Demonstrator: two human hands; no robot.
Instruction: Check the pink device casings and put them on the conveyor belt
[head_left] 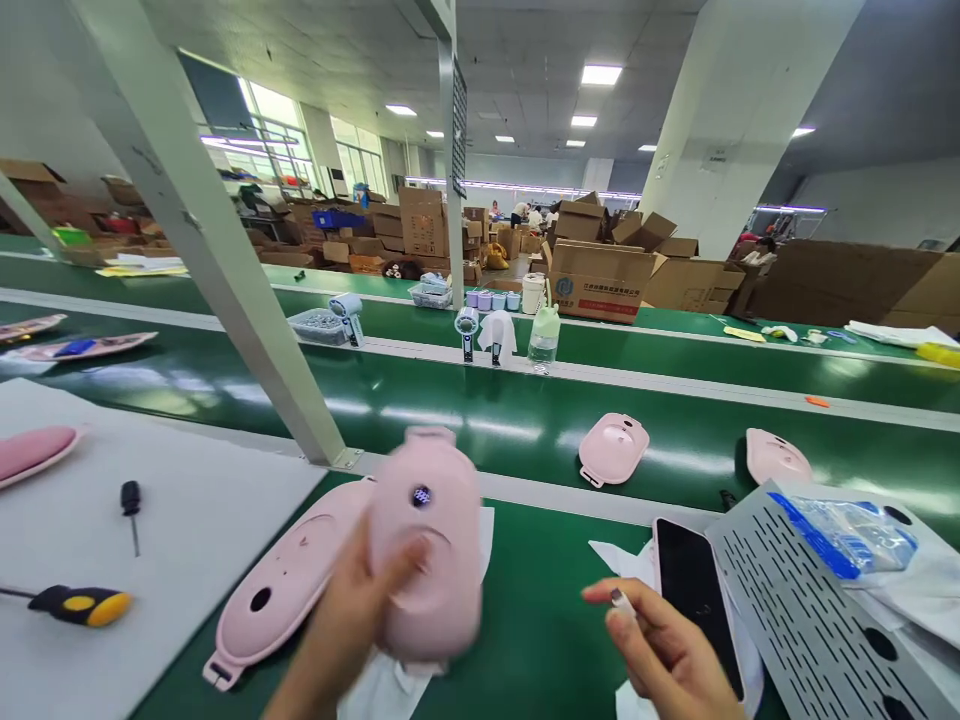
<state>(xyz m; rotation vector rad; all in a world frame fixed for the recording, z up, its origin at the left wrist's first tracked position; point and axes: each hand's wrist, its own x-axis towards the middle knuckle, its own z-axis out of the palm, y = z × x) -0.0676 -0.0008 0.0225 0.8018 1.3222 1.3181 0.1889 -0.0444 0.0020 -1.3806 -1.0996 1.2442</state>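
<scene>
Head view | left hand (352,610) grips pink shell (425,545) (blurred), raised over a second shell (281,580) | right hand (664,655) pinches small white part (621,599), right of pink shell, beside phone (694,585)

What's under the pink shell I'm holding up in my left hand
Beneath the blurred pink shell in your left hand lies another pink shell on the green table, with white paper partly showing; the rest is covered.

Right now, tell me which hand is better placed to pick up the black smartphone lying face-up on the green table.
Right. The right hand rests beside the black smartphone; the left hand holds the blurred pink plastic shell.
</scene>
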